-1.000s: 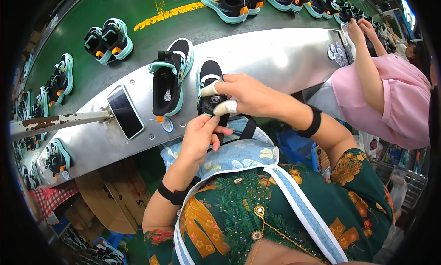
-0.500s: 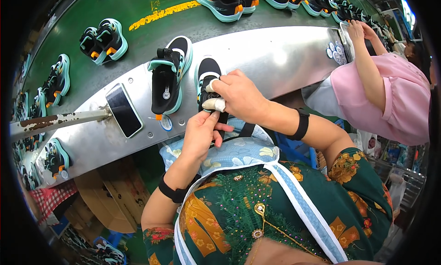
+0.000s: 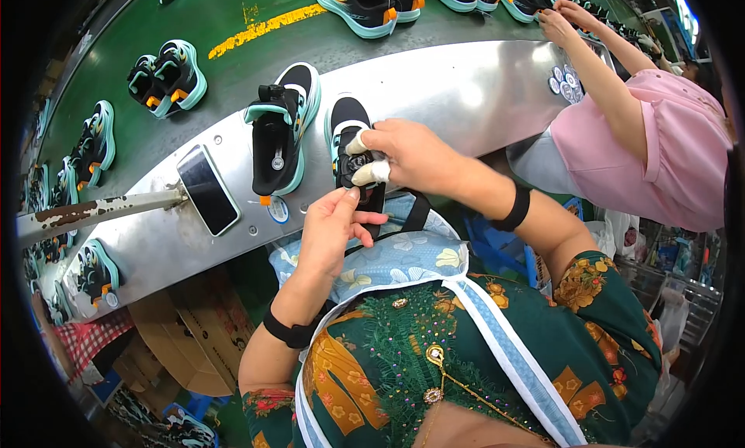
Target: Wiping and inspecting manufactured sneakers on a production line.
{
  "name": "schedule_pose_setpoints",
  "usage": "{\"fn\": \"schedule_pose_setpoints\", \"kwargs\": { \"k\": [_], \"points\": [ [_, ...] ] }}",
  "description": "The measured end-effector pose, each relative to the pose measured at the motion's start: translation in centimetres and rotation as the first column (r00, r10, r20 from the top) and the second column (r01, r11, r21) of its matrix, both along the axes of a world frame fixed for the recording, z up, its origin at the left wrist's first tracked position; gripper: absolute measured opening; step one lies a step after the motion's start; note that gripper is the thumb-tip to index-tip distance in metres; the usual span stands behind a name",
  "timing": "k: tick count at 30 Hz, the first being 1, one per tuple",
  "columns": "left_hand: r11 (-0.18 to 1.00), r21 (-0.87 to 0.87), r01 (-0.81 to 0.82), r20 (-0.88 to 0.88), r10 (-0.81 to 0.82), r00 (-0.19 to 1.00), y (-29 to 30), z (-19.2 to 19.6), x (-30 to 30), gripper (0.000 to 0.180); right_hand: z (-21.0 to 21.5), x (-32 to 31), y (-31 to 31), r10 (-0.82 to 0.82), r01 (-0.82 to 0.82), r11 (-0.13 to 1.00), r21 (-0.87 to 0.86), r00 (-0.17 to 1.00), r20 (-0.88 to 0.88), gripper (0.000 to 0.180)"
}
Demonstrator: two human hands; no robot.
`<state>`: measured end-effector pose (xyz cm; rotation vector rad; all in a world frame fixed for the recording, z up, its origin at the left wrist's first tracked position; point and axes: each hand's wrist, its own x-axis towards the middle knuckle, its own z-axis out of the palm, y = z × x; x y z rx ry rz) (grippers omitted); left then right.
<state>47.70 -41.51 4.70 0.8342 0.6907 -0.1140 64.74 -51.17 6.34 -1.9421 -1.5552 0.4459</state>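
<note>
In front of me, a black sneaker [image 3: 347,112] with a mint-green sole sits at the near edge of the metal bench, toe pointing away. My right hand [image 3: 425,159] grips its upper from the right, with white covers on two fingertips. A dark round piece shows between those fingers, over the laces. My left hand [image 3: 327,229] pinches at the near part of the same sneaker with thumb and forefinger, its other fingers loosely bent. What exactly lies in that pinch is hidden. A matching sneaker [image 3: 277,145] with an orange heel tab stands just to the left, touched by neither hand.
A phone [image 3: 208,190] lies on the metal bench [image 3: 434,83] beside a rusty bar [image 3: 101,206]. Beyond is a green belt [image 3: 256,13] carrying several pairs of sneakers. A co-worker in pink [image 3: 621,145] reaches toward it at the right. Round stickers [image 3: 565,83] sit on the bench.
My right fingers have shifted, exposing the dark round piece on the sneaker. The co-worker's hands moved from the bench end to sneakers on the belt. Belt sneakers slid slightly left.
</note>
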Motion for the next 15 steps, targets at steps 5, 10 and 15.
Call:
{"fn": "schedule_pose_setpoints", "kwargs": {
  "k": [5,10,15],
  "points": [
    [1.000,0.013,0.024,-0.049,-0.024,0.999,-0.5,0.1,0.5,0.031,-0.8,0.8,-0.2,0.093,-0.099,0.995,-0.022,0.975,-0.203,0.034],
    [0.999,-0.012,-0.034,0.014,0.034,0.999,-1.7,-0.1,0.6,0.031,-1.0,-2.0,-1.5,-0.181,0.169,0.975,0.144,0.981,0.075,0.030],
    [0.996,-0.065,-0.055,0.027,0.057,0.998,-2.9,0.3,0.9,0.031,-0.3,0.6,-1.1,0.003,-0.007,1.000,-0.015,0.969,-0.246,0.030]
  ]
}}
